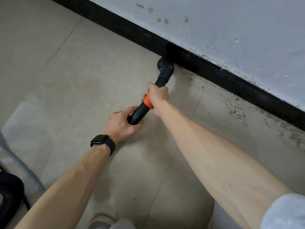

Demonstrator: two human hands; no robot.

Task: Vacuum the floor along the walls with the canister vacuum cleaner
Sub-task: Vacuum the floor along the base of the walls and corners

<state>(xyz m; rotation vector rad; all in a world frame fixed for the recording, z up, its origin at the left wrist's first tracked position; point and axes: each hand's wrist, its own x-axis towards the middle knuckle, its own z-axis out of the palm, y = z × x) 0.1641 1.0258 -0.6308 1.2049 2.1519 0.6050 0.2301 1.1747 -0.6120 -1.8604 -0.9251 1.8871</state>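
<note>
**Wand at the skirting, both grips closed round it**

Stiff black plastic wand point(140, 111), banded by an orange collar point(147, 101), ending in an elbowed nozzle point(165, 67). Nozzle down on the tiled floor point(82, 71), hard against the black skirting point(231, 76) under the pale wall point(231, 22). Probably light and rigid, smooth enough to twist in a slack hold, so best taken at two places. Right grip point(158, 95) wrapped round the tube at the collar, nearer the nozzle. Left grip point(122, 124) curled round the near end. Speckled grime point(239, 111) along the floor edge to the right, seemingly not yet covered. Canister not clearly in view.
</note>
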